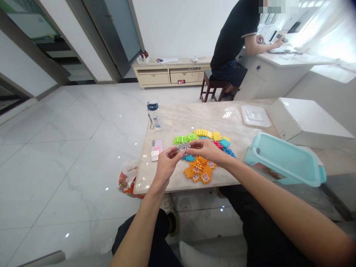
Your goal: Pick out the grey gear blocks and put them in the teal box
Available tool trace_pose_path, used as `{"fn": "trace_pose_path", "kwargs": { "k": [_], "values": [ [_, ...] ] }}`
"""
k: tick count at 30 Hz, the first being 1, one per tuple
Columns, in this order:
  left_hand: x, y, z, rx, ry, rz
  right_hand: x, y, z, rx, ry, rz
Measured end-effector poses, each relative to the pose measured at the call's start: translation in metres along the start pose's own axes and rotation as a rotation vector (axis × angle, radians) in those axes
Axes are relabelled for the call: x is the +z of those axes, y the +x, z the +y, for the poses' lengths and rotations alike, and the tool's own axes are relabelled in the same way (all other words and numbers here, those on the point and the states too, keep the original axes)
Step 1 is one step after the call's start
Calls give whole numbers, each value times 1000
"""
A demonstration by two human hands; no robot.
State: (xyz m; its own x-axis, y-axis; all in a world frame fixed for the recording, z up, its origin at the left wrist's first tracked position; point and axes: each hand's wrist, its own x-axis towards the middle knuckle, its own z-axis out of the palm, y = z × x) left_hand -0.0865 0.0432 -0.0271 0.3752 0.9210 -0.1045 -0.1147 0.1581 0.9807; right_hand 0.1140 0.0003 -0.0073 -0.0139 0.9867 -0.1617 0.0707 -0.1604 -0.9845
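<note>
"Where's the grey plastic piece (183,147)?"

"Mid-frame, held above the pile of plastic pieces (203,165). The fingers of the left hand (167,165) and right hand (205,151) pinch it from either side."

"What could go wrong?"

"A slack pinch could drop it into the pile, scattering pieces. If it bounces, it could roll off the near edge of the marble table (194,118)."

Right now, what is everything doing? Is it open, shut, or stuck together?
left hand, pinching grey toy piece
right hand, pinching it too
orange toy pieces, joined in a cluster
water bottle, upright, capped
teal plastic tub, uncovered
white plastic lid, lying flat
drawers, shut
</note>
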Motion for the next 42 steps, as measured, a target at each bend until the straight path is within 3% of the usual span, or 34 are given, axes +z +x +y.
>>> {"fn": "trace_pose_path", "kwargs": {
  "k": [11, 17, 23, 27, 31, 33, 35, 38, 42],
  "values": [
    [-2, 7, -3, 74, -65, 78, 11, 21, -5, -101, 39, 36],
    [-16, 16, 0, 69, -156, 248, 44, 48, -8, -156, 116, 16],
    [-29, 21, 7, 113, -114, 290, 72, 62, -11, -117, 275, 41],
    [-27, 20, 8, 57, -59, 283, 68, 55, -9, -109, 268, 36],
    [-18, 12, 3, 108, 121, 216, 42, 40, -5, -99, 216, 42],
    [-15, -6, -3, 186, 278, 205, 24, 29, -3, -78, 204, 75],
    [-16, -39, -11, 290, 475, 199, 5, 15, -1, -58, 195, 126],
    [-22, -114, -27, 424, 794, 208, -24, -9, 4, -46, 158, 212],
    [-29, -218, -51, 420, 1094, 259, -55, -40, 12, -62, 157, 347]
  ]
}}
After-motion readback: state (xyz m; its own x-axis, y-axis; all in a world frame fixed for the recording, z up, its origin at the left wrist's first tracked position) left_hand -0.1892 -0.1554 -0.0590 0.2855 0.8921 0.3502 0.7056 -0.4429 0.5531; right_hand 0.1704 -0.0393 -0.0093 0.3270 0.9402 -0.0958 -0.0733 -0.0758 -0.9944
